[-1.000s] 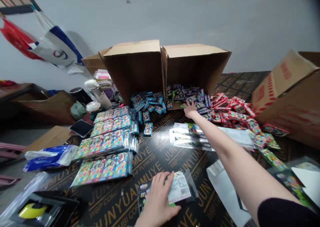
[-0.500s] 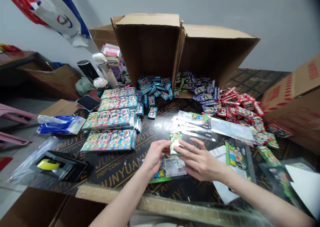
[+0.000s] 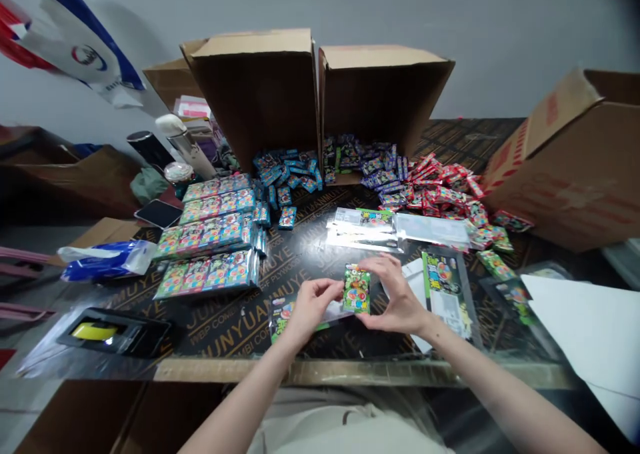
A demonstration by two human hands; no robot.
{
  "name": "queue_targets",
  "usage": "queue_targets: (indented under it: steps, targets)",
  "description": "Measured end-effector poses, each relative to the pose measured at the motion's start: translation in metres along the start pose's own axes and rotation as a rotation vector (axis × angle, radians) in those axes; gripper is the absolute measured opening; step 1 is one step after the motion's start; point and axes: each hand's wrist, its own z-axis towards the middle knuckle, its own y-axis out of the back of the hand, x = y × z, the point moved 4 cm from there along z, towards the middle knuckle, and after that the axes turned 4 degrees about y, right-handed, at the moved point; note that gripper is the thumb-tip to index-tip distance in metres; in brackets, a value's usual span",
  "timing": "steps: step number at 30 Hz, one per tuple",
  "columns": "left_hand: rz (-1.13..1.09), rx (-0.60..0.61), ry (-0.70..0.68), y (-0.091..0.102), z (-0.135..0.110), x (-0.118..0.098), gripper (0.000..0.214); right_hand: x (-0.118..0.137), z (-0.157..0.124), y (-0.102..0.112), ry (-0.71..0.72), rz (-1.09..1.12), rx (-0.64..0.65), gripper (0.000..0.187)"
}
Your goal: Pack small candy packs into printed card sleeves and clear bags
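A small green printed packet (image 3: pixel 357 289) is held upright above the table, its colourful front towards me. My left hand (image 3: pixel 314 306) pinches its left edge between thumb and fingers. On the other side my right hand (image 3: pixel 397 301) curves round it, thumb at the bottom corner and fingertips at the top. Below the hands lies a clear printed bag (image 3: pixel 280 315) with a green border, partly covered by my left hand and wrist. Another such bag (image 3: pixel 445 287) lies to the right, over white paper (image 3: pixel 414 274).
Stacks of filled multicoloured packs (image 3: pixel 207 271) stand at left, near a black tape dispenser (image 3: pixel 115 332). Two cardboard boxes (image 3: pixel 320 61) lie open at the back, with blue packets (image 3: pixel 287 167) and purple packets (image 3: pixel 383 167) spilling out. Red packets (image 3: pixel 445 187) are heaped beside a carton (image 3: pixel 565 167).
The green packet's printed front now shows between my hands. My right hand has drawn back from across it to its right side. The whole view has shifted slightly.
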Motion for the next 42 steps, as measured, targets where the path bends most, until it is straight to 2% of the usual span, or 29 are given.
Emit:
queue_targets:
  steps: [2,4,6,10,14,16,18,20,23,25,28,32,34,36,38,40,42]
  targets:
    - [0.389,-0.002,-0.17,0.005,-0.003,0.004,0.056,-0.012,-0.007,0.004,-0.024,-0.094,0.003,0.068]
    - [0.73,0.012,-0.286,0.01,-0.005,0.016,0.091,-0.025,-0.016,0.005,-0.07,-0.171,0.039,0.066]
    - [0.903,0.041,-0.326,0.013,-0.006,0.029,0.104,-0.034,-0.025,0.0,-0.105,-0.189,0.123,0.069]
    - [0.866,0.062,-0.369,0.017,-0.011,0.035,0.106,-0.033,-0.038,-0.011,-0.127,-0.003,0.267,0.086]
    - [0.736,0.133,-0.395,0.016,-0.02,0.022,0.103,-0.021,-0.036,-0.014,-0.177,0.351,0.251,0.094]
    - [0.664,0.036,-0.382,0.018,-0.019,0.013,0.099,-0.017,-0.028,-0.014,-0.319,0.544,0.083,0.092]
    - [0.538,-0.141,-0.339,0.021,-0.014,0.005,0.089,-0.016,-0.019,-0.017,-0.532,0.761,-0.193,0.086]
    - [0.337,-0.256,-0.276,0.017,-0.007,0.001,0.07,-0.011,-0.008,-0.024,-0.716,0.969,-0.47,0.075]
    - [-0.094,-0.314,-0.203,0.0,0.001,-0.002,0.037,-0.001,0.013,-0.031,-0.827,1.131,-0.767,0.059]
    - [-0.439,-0.382,-0.132,-0.011,0.002,0.0,0.029,0.005,0.025,-0.03,-0.822,1.14,-0.828,0.054]
    - [-0.79,-0.391,0.027,-0.023,0.001,0.004,0.03,0.01,0.033,-0.027,-0.791,1.141,-0.716,0.052]
    - [-0.905,-0.299,0.179,-0.024,0.001,0.005,0.022,0.011,0.023,-0.022,-0.801,1.198,-0.712,0.041]
    - [-0.937,-0.292,0.218,-0.021,0.001,0.004,0.02,0.009,0.018,-0.023,-0.828,1.244,-0.691,0.044]
    - [-0.93,-0.262,0.221,-0.018,0.002,-0.001,0.017,0.006,0.016,-0.024,-0.862,1.295,-0.611,0.051]
    - [-0.896,-0.2,0.225,-0.015,0.003,-0.009,0.014,0.002,0.015,-0.026,-0.891,1.354,-0.504,0.048]
    - [-0.792,-0.148,0.204,-0.009,0.004,-0.019,0.011,-0.002,0.014,-0.025,-0.902,1.347,-0.411,0.032]
    - [-0.568,-0.167,0.076,0.001,0.004,-0.033,0.01,-0.006,0.012,-0.019,-0.86,1.185,-0.383,0.016]
